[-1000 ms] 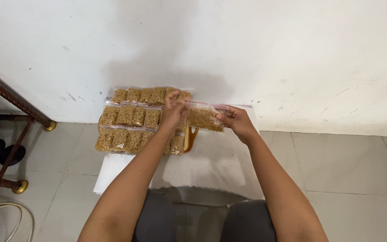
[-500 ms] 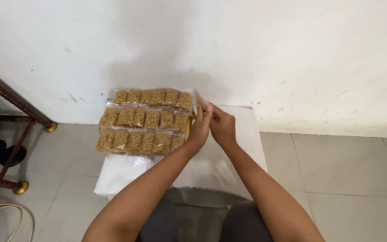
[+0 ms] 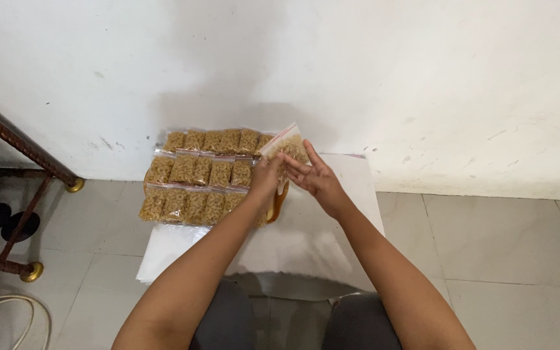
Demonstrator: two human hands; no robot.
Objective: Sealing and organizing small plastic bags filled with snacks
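Observation:
My left hand (image 3: pixel 265 178) holds a small clear zip bag of golden macaroni (image 3: pixel 284 144) at the right end of an orange tray (image 3: pixel 276 202). My right hand (image 3: pixel 314 176) is open, its fingers spread flat against the side of that bag. Several filled bags (image 3: pixel 199 172) lie in three rows on the tray, which rests on a white cloth-covered surface (image 3: pixel 319 240) in front of my knees.
A white wall (image 3: pixel 358 71) rises just behind the tray. A dark wooden furniture frame with brass feet (image 3: pixel 30 269) stands at the left on the grey tiled floor (image 3: pixel 507 246). A pale cable (image 3: pixel 8 311) curls at the lower left.
The bag was held level between both hands, then turned upright. Now my left hand keeps it at the tray's right end and my right hand has opened flat against it.

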